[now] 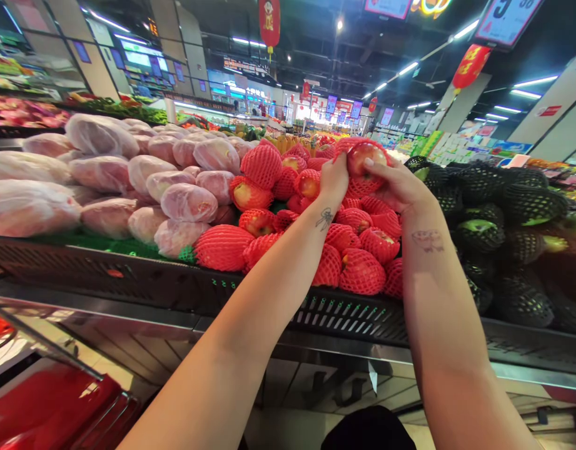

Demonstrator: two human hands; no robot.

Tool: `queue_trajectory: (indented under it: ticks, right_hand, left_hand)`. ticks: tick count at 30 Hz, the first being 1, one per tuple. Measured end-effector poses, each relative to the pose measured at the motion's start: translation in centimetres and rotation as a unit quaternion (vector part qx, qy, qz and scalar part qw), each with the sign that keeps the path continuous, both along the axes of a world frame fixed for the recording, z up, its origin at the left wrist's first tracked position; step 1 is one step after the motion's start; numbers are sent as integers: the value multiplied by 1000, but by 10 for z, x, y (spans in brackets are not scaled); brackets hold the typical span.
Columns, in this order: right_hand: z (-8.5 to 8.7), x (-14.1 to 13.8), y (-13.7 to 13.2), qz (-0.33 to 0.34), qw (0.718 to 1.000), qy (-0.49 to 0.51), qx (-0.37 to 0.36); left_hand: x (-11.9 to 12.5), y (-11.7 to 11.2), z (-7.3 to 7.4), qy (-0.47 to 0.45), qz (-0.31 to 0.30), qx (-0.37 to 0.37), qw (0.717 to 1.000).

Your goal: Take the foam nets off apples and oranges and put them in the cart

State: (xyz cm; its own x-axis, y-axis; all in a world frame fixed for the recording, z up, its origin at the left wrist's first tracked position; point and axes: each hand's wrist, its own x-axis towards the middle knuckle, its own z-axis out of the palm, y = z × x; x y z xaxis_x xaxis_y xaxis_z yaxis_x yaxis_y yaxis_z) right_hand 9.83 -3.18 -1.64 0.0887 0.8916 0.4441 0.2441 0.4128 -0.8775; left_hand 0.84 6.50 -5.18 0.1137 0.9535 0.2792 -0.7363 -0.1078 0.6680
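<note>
Both my arms reach forward over a pile of apples in red foam nets (363, 270). Between my hands, above the pile, is a red and yellow apple (365, 157) with its foam net partly around it and some bare skin facing me. My left hand (334, 177) grips the apple's left side, its fingers closed on the net. On the right side, my right hand (400, 182) holds the apple with the thumb against its bare skin; the other fingers are partly hidden behind it.
Plastic-wrapped pinkish produce (189, 201) is heaped on the left. Green fruit in black foam nets (485, 226) fills the right. A black slatted crate edge (358, 315) runs along the front of the stand. A red cart or basket (48, 406) stands at the lower left.
</note>
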Motion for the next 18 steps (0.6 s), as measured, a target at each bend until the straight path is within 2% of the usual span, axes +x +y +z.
queue_trajectory:
  ticks: [2, 4, 8, 12, 15, 18]
  right_hand:
    - [0, 3, 2, -12, 1000, 3, 16]
    - [0, 8, 6, -29, 999, 10, 24]
    - [0, 20, 19, -65, 997, 20, 44]
    - [5, 32, 23, -59, 993, 81, 59]
    - [8, 33, 19, -43, 989, 132, 42]
    - [7, 30, 14, -32, 992, 121, 26]
  left_hand:
    - [-6, 0, 1, 62, 22, -1, 998]
    - [-10, -4, 4, 83, 25, 12, 996]
    - [-14, -17, 15, 27, -45, 12, 999]
    - [-19, -28, 22, -52, -122, 17, 991]
    - [-17, -34, 21, -29, -158, 38, 986]
    - [-13, -36, 15, 4, -155, 36, 987]
